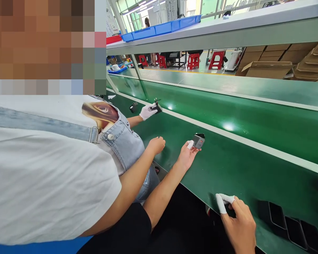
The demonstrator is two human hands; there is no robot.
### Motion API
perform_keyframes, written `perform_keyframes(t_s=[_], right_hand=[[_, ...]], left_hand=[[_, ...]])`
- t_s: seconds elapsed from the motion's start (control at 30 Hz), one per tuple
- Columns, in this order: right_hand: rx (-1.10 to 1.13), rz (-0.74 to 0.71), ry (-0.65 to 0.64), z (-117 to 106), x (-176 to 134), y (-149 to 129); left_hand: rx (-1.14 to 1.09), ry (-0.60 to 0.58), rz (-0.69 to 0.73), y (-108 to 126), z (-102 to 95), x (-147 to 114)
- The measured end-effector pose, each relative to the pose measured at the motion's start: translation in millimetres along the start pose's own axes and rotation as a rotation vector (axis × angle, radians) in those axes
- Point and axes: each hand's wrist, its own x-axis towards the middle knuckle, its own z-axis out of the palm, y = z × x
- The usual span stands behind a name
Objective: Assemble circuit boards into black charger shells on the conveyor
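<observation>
Over the smooth green bench, the left hand holds a grey, boxy device; the right hand, white-capped at the fingers, is pinched narrowly. Above stands a blue plastic tray, contents hidden.

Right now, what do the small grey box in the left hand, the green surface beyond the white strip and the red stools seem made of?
Small grey box: probably plastic, possibly metal; matte-looking, no strong glare.
Green surface: perhaps plastic or rubber sheet; smooth, glossy, with bright light reflections.
Red stools: likely moulded plastic; uniformly coloured, finish too distant to tell.
</observation>
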Motion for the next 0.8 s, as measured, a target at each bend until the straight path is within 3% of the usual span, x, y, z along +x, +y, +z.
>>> perform_keyframes(t_s=[0.2,0.37,0.57,0.8], right_hand=[[0.029,0.015,0.002,0,-3,-3],[0.008,0.042,-0.014,-3,-4,-9],[0.038,0.028,-0.017,-8,-3,-13],[0.035,0.050,-0.038,-5,2,-11]], left_hand=[[0.632,-0.062,0.355,7,-34.0,-4],[0.935,-0.102,0.522,8,-41.3,-1],[1.037,-0.097,0.559,5,-39.3,-6],[0.928,-0.100,0.582,13,-32.4,-4]])
